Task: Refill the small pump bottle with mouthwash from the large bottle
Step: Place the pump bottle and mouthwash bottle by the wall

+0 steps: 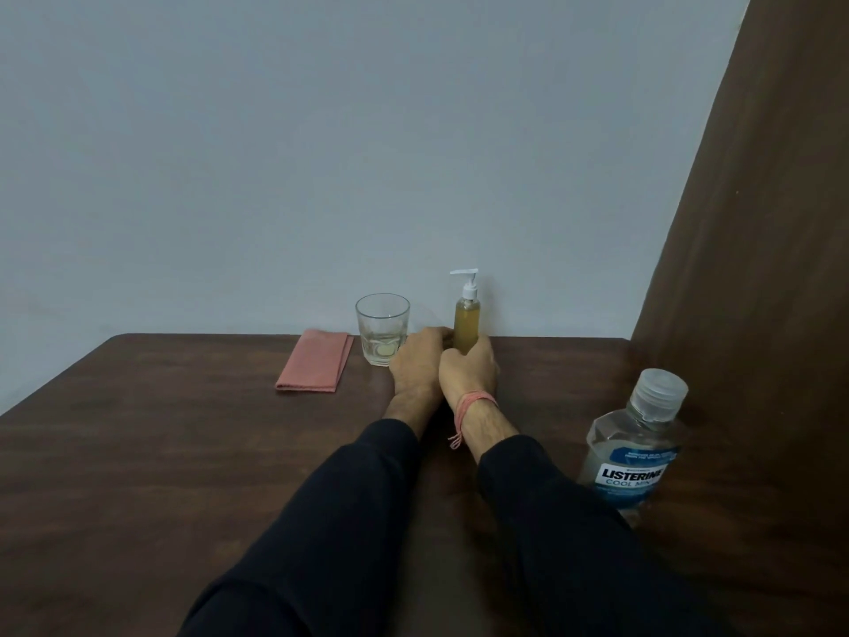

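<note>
The small pump bottle (466, 317) stands upright at the far edge of the table, with yellowish liquid inside and a white pump on top. My right hand (469, 369) wraps around its lower part. My left hand (419, 360) rests against the bottle's base from the left, fingers curled on it. The large mouthwash bottle (630, 445), clear with a blue label and a closed clear cap, stands near the table's right side, apart from both hands.
A glass tumbler (382, 327) stands just left of my left hand. A folded pink cloth (316, 360) lies further left. The dark wooden table (161, 452) meets a grey wall at the back, and a brown curtain (758, 268) hangs on the right.
</note>
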Demonstrator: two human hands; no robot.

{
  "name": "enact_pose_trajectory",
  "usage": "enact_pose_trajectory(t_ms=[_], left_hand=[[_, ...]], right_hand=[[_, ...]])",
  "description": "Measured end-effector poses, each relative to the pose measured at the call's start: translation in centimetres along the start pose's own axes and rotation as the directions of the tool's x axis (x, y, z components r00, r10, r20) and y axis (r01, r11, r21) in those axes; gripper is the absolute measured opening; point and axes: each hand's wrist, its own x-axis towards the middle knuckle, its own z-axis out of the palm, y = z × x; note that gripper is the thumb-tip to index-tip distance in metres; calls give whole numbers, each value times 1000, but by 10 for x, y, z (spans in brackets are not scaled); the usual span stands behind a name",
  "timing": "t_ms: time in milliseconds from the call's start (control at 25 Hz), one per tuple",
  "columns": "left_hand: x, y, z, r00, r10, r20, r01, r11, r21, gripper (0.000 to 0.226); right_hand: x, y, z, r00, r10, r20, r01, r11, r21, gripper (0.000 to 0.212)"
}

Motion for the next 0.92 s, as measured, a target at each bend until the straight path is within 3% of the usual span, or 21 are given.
enact_pose_trajectory(t_ms=[200,440,600,680,800,880,920], left_hand=[[-37,-2,-10,999,-51,-11,50,996,-80,39],[-143,4,-36,1000,-9,3,10,970,-241,27],[-203,29,-44,997,39,72,-20,968,-248,30],[-225,46,-43,986,99,136,-64,968,-241,46],[-241,70,-35,976,150,158,-104,959,-264,72],[-242,84,-28,982,148,120,-112,959,-262,79],[-240,89,-26,985,142,97,-114,961,-252,73]], right_hand=[[-28,4,-20,992,-6,125,19,994,-108,41],[-109,25,-85,951,-114,288,220,904,-368,45],[-149,32,-140,928,-92,361,232,902,-365,46],[-162,36,-176,943,-124,309,243,891,-384,35],[-170,48,-227,968,-244,52,242,866,-437,15],[-166,52,-247,949,-295,-112,226,883,-410,18],[-159,52,-253,946,-294,-132,222,891,-396,29]])
